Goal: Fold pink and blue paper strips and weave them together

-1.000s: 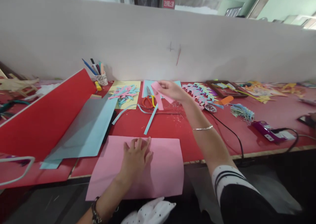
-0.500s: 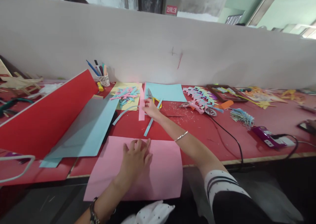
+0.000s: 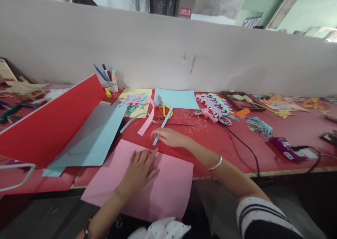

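Note:
My left hand (image 3: 138,172) lies spread on a pink paper sheet (image 3: 171,183), which overhangs the table's front edge. Over the lower part of a narrow blue paper strip (image 3: 165,121) hovers my right hand (image 3: 170,137), fingers stretched to the left and nothing seen in them. Just left of it, a curled pink paper strip (image 3: 149,121) rests on the table. Scissors (image 3: 167,111) with red and yellow handles lie beyond, partly under the blue strip. A second blue strip (image 3: 133,120) is farther left.
Cut paper strips (image 3: 135,102) are heaped on a yellow sheet (image 3: 127,120). A propped red board (image 3: 60,123) stands at left beside a large blue sheet (image 3: 86,140). On the right are pliers (image 3: 204,113), a corded purple device (image 3: 285,149) and a wooden frame (image 3: 242,100).
My right hand has let go of the pink strip and come back toward me. That strip now curls to the left. Under my left hand, the pink sheet has turned slightly.

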The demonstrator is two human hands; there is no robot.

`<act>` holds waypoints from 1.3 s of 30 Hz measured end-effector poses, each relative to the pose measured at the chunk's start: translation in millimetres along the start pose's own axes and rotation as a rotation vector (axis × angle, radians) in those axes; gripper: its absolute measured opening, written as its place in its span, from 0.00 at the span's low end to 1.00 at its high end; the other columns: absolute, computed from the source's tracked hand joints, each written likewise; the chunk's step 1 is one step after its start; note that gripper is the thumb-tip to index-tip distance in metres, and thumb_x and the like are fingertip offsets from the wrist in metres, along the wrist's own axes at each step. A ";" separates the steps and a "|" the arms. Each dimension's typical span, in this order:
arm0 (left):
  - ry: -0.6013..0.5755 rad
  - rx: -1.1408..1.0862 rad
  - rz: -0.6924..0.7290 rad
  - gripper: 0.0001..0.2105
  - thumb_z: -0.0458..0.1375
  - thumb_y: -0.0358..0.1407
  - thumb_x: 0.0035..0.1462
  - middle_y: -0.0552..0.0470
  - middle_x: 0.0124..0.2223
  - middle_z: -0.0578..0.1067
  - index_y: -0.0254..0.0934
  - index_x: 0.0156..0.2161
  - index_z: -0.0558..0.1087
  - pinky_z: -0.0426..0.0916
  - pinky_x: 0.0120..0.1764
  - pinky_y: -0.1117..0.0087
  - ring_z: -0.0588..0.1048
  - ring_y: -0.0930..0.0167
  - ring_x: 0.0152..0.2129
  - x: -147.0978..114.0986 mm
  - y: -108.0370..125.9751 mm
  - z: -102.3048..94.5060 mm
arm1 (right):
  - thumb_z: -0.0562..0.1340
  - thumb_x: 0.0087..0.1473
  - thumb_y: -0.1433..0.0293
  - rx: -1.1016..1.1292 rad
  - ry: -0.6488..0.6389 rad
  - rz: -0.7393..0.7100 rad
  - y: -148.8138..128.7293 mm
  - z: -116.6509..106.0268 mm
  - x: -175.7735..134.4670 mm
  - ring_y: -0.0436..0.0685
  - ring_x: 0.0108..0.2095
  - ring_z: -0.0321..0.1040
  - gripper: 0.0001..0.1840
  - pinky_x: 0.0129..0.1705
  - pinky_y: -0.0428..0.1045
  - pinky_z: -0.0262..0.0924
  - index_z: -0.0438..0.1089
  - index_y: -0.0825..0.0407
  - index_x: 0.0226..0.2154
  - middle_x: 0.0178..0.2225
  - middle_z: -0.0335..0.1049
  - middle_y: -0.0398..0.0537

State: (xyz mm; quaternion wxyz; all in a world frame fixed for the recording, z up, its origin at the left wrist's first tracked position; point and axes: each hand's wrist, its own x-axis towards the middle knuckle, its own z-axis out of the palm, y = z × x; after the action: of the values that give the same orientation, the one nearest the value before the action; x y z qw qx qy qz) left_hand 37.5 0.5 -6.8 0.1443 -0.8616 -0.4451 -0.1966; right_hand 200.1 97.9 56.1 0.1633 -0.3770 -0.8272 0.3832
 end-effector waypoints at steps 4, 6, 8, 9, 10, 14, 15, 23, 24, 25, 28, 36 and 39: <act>0.040 -0.098 0.059 0.25 0.45 0.42 0.56 0.41 0.46 0.70 0.32 0.56 0.54 0.60 0.47 0.59 0.66 0.64 0.43 -5.4 -7.4 2.9 | 0.55 0.46 0.77 -0.051 -0.095 0.049 -5.9 21.3 -21.8 0.51 0.33 0.63 0.21 0.36 0.48 0.59 0.58 0.56 0.45 0.37 0.65 0.50; 0.072 -0.121 0.060 0.25 0.46 0.41 0.55 0.40 0.46 0.69 0.31 0.56 0.53 0.60 0.48 0.59 0.66 0.63 0.45 -5.5 -7.2 2.6 | 0.54 0.46 0.77 0.018 -0.093 0.073 -6.3 33.8 -23.5 0.49 0.31 0.63 0.24 0.34 0.46 0.59 0.55 0.55 0.48 0.34 0.65 0.47; 0.129 -0.116 0.040 0.24 0.48 0.38 0.54 0.40 0.45 0.69 0.31 0.54 0.53 0.59 0.49 0.58 0.66 0.64 0.44 -4.4 -4.9 -0.3 | 0.53 0.46 0.78 0.061 -0.101 0.057 -6.3 42.2 -21.7 0.49 0.31 0.62 0.24 0.33 0.45 0.58 0.54 0.55 0.48 0.33 0.64 0.45; 0.168 -0.104 0.025 0.23 0.48 0.37 0.53 0.41 0.43 0.70 0.31 0.54 0.54 0.58 0.49 0.57 0.67 0.64 0.44 -3.6 -3.2 -3.2 | 0.53 0.46 0.79 0.069 -0.110 0.040 -6.7 44.1 -20.6 0.49 0.31 0.62 0.24 0.33 0.45 0.58 0.55 0.56 0.48 0.32 0.64 0.45; 0.214 -0.089 0.014 0.22 0.49 0.36 0.52 0.41 0.42 0.70 0.32 0.53 0.55 0.57 0.50 0.57 0.67 0.64 0.43 -2.6 -1.1 -7.0 | 0.53 0.46 0.79 0.074 -0.115 0.018 -7.4 44.3 -19.8 0.48 0.30 0.62 0.24 0.33 0.44 0.58 0.55 0.56 0.48 0.31 0.63 0.44; 0.369 -0.036 0.051 0.18 0.53 0.35 0.49 0.45 0.39 0.70 0.37 0.47 0.62 0.57 0.49 0.59 0.67 0.66 0.41 3.1 11.1 -30.9 | 0.52 0.47 0.78 0.160 -0.023 -0.046 -14.2 31.3 -26.6 0.46 0.24 0.58 0.32 0.27 0.43 0.55 0.43 0.53 0.55 0.27 0.62 0.39; 0.373 -0.041 0.070 0.16 0.54 0.35 0.48 0.46 0.39 0.70 0.38 0.45 0.64 0.57 0.49 0.60 0.67 0.66 0.41 5.4 15.2 -37.6 | 0.52 0.48 0.77 0.192 0.036 -0.048 -16.6 26.1 -31.3 0.46 0.22 0.57 0.34 0.25 0.42 0.54 0.39 0.52 0.57 0.27 0.63 0.39; 0.266 -0.126 0.009 0.26 0.50 0.46 0.49 0.39 0.45 0.69 0.29 0.50 0.62 0.61 0.46 0.60 0.66 0.61 0.43 28.4 47.2 -59.8 | 0.50 0.52 0.69 0.114 0.880 0.048 -29.9 24.3 -79.4 0.47 0.20 0.56 0.19 0.22 0.45 0.57 0.55 0.49 0.48 0.41 0.64 0.50; 0.232 -0.099 -0.007 0.24 0.50 0.43 0.50 0.40 0.45 0.70 0.29 0.50 0.63 0.61 0.46 0.60 0.67 0.61 0.43 29.9 47.2 -58.7 | 0.50 0.52 0.68 0.088 0.993 0.093 -28.9 32.1 -82.7 0.47 0.20 0.55 0.17 0.22 0.45 0.57 0.57 0.49 0.46 0.40 0.65 0.50; 0.190 -0.065 -0.016 0.22 0.50 0.39 0.50 0.41 0.44 0.71 0.30 0.50 0.63 0.61 0.46 0.61 0.68 0.62 0.42 30.8 45.7 -57.2 | 0.51 0.52 0.68 0.074 1.069 0.142 -27.0 41.0 -85.3 0.47 0.19 0.56 0.15 0.22 0.45 0.58 0.58 0.50 0.44 0.40 0.65 0.50; 0.071 0.030 0.012 0.17 0.49 0.27 0.51 0.47 0.42 0.74 0.35 0.47 0.67 0.61 0.46 0.62 0.71 0.66 0.39 30.4 33.7 -50.5 | 0.51 0.52 0.67 0.101 1.100 0.224 -16.3 66.4 -91.9 0.49 0.24 0.62 0.16 0.26 0.45 0.62 0.58 0.51 0.44 0.42 0.66 0.53; -0.172 -0.023 0.166 0.18 0.47 0.18 0.48 0.52 0.36 0.76 0.38 0.38 0.72 0.67 0.39 0.67 0.74 0.70 0.33 18.1 -3.3 -30.1 | 0.55 0.51 0.65 -0.404 0.681 0.161 2.3 64.3 -120.8 0.54 0.25 0.65 0.11 0.29 0.49 0.61 0.68 0.52 0.35 0.24 0.68 0.48; -0.177 -0.085 0.195 0.17 0.48 0.19 0.49 0.52 0.39 0.76 0.39 0.39 0.71 0.68 0.37 0.70 0.74 0.71 0.34 14.3 -10.6 -24.8 | 0.58 0.50 0.65 -0.703 0.555 0.013 -2.7 57.9 -113.4 0.57 0.36 0.64 0.12 0.37 0.52 0.59 0.69 0.51 0.37 0.34 0.69 0.54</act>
State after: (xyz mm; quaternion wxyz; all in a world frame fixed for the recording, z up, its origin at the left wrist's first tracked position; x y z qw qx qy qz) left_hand 31.0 6.2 22.6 0.0863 -0.9201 -0.3616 -0.1234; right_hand 241.5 -17.7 22.4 0.2387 -0.5034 -0.8297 -0.0357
